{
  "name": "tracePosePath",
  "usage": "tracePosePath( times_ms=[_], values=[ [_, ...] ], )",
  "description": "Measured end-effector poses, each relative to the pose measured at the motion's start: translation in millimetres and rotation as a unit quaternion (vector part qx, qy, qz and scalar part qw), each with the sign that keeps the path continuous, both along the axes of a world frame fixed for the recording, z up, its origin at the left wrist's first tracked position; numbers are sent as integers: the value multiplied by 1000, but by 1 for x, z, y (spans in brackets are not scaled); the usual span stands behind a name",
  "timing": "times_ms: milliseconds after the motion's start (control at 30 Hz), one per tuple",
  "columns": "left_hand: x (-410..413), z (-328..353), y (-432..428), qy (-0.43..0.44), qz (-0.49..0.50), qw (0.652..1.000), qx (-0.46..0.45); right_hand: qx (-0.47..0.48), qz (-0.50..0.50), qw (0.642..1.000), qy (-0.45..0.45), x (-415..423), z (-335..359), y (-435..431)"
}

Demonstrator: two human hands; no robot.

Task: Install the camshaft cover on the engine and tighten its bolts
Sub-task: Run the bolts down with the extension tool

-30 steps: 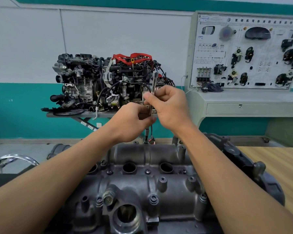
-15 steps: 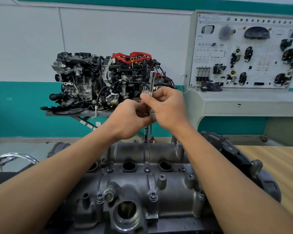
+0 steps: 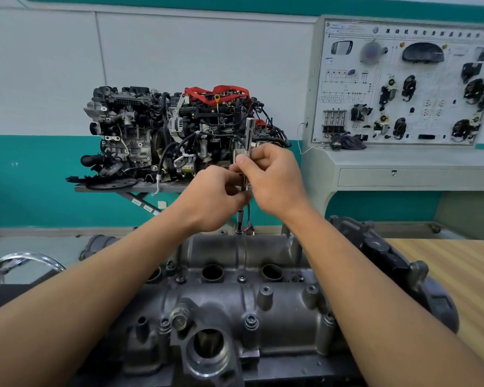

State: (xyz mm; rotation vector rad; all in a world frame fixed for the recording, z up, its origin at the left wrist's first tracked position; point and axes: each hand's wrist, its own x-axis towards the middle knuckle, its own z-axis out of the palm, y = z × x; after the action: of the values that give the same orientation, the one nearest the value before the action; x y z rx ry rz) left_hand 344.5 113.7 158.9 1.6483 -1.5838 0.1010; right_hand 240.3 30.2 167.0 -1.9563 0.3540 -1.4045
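Little has moved since a second ago: both hands stay closed on the driver (image 3: 249, 129), which sits a touch further left in my view. My right hand (image 3: 274, 180) pinches the upright metal shaft with thumb and curled fingers; my left hand (image 3: 215, 196) grips it just below, touching the right. The shaft's lower end reaches the far edge of the camshaft cover (image 3: 277, 311); I cannot tell whether it sits on a bolt there. The cover lies on the engine just beneath my forearms, with bolts (image 3: 250, 319) standing in its near bosses. A wooden table (image 3: 458, 275) lies to the right, and a second engine (image 3: 165, 135) stands by the wall.
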Motion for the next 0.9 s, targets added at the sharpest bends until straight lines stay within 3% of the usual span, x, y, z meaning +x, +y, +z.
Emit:
tracePosePath(
  times_ms=[67, 167, 367, 700, 900],
  values=[
    [0, -2, 0, -18, 48, 998, -39, -6, -35, 999, -19, 3, -1, 1],
    [1, -2, 0, 5, 43, 997, -63, -9, -53, 998, -31, 5, -3, 1],
    [8, 1, -2, -1, -8, 999, -37, -5, 64, 998, 29, -4, 0, -2],
    [14, 4, 1, 35, -82, 996, -3, -106, -116, 988, 9, 6, 0, 3],
    [2, -1, 0, 108, -41, 992, 45, -32, -90, 991, 95, -4, 16, 7]
  ],
)
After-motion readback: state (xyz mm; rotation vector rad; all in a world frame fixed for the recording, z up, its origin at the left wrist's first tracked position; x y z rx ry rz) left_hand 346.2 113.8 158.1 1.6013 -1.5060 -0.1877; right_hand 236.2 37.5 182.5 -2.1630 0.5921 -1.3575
